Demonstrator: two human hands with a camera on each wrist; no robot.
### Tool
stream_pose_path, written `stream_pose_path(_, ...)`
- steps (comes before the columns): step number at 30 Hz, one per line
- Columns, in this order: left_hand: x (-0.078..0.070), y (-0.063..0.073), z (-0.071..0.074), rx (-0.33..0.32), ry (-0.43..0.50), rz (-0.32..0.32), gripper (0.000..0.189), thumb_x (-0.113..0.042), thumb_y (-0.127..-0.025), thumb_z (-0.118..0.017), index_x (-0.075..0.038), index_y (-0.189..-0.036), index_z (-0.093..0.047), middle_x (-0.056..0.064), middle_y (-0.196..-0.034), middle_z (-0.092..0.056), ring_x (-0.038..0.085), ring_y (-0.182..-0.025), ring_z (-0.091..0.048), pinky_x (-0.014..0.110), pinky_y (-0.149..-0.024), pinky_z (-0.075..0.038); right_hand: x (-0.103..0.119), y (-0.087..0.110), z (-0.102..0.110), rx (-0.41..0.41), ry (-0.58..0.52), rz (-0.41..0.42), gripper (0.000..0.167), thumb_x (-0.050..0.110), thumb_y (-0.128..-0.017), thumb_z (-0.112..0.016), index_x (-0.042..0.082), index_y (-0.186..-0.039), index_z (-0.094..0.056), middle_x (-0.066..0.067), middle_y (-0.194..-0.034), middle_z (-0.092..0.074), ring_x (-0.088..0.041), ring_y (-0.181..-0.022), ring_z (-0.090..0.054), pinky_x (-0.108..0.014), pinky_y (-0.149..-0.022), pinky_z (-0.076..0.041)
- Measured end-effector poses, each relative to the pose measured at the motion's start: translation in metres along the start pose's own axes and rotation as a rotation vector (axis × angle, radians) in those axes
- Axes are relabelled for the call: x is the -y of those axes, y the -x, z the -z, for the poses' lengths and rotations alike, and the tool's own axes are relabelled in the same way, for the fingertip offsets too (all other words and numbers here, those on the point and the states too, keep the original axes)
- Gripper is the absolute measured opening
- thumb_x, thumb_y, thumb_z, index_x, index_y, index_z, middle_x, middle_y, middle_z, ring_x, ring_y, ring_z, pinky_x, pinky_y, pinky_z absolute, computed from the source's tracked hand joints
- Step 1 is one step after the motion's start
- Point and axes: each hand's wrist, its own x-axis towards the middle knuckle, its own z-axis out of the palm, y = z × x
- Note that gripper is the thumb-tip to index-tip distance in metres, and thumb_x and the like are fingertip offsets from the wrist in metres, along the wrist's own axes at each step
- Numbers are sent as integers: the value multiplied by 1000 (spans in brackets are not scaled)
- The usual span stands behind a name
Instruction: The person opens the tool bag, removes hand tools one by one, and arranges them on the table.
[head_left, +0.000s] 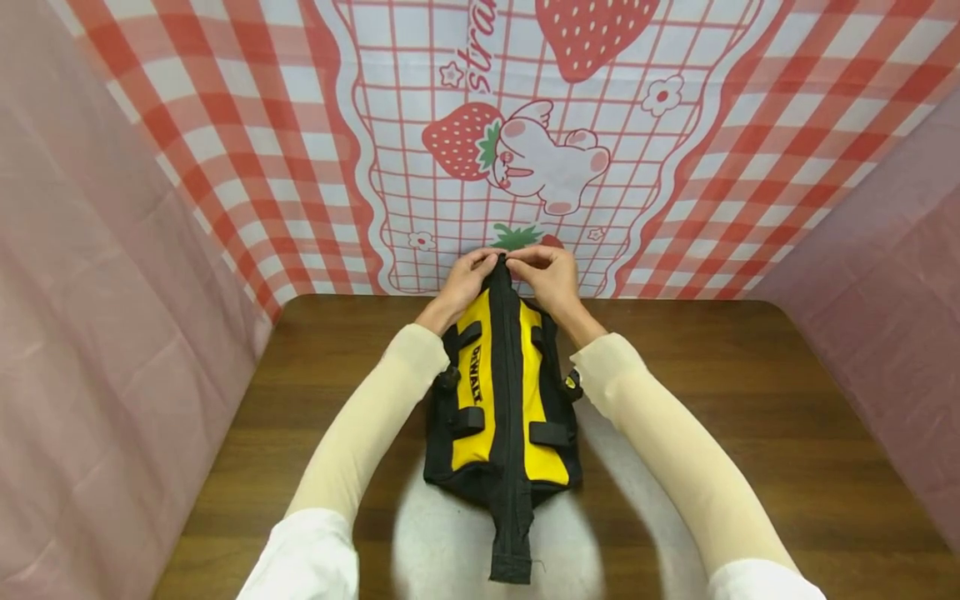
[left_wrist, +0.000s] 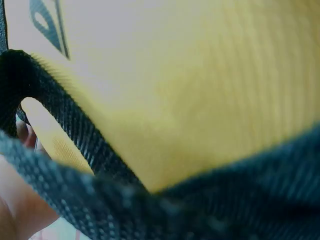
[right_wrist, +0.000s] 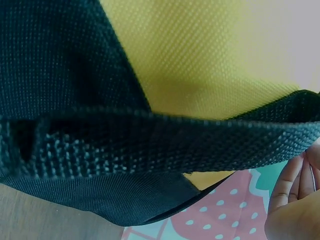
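A black and yellow tool bag [head_left: 472, 446] with DEWALT lettering lies lengthwise on the table, its black zipper [head_left: 508, 375] running along the top. At the bag's far end, my left hand [head_left: 465, 283] pinches the zipper's tip from the left. My right hand [head_left: 553, 275] pinches the same tip from the right, thumb and forefinger together. The zipper's near tab [head_left: 512, 567] hangs free towards me. Close up in the left wrist view are the yellow fabric [left_wrist: 210, 90] and a black strap [left_wrist: 65, 110]. A webbing handle [right_wrist: 150, 145] crosses the right wrist view.
The brown wooden table [head_left: 712, 400] extends on both sides of the bag. Just beyond its far edge stands a red-checked strawberry cloth [head_left: 420, 208]. Pink curtains [head_left: 135, 292] close in the left and right sides. A pale reflection lies on the near tabletop.
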Motion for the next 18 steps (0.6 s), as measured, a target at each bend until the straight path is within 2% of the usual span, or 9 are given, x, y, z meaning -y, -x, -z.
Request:
stream_pose_path(6,-1,-2,0,-26,11,-22,41,-30,-117,-59,-3,-146,-71,18,-147,-68,32,-130,-66,39,-109,-60,-2,2,1,-8,25,5,16,6,-101,-81,-6,-111,-85,-23,-111,-79,-5,-88,-73,-19,-82,-67)
stream_pose_path(11,-2,-3,0,-65,27,-7,36,-26,-115,-64,-2,-138,-76,17,-141,-71,32,-126,-70,41,-106,-63,-4,4,1,4,43,14,16,8,-102,-81,-4,-111,-86,-23,-111,-80,-4,-87,-73,-20,-82,-66)
stream_pose_path(18,-2,-7,-2,-97,64,-29,31,-19,-112,-68,2,-131,-79,19,-136,-75,26,-113,-74,31,-94,-67,-4,6,4,14,71,58,14,6,-102,-79,-3,-110,-86,-23,-109,-81,-3,-85,-73,-17,-77,-64)
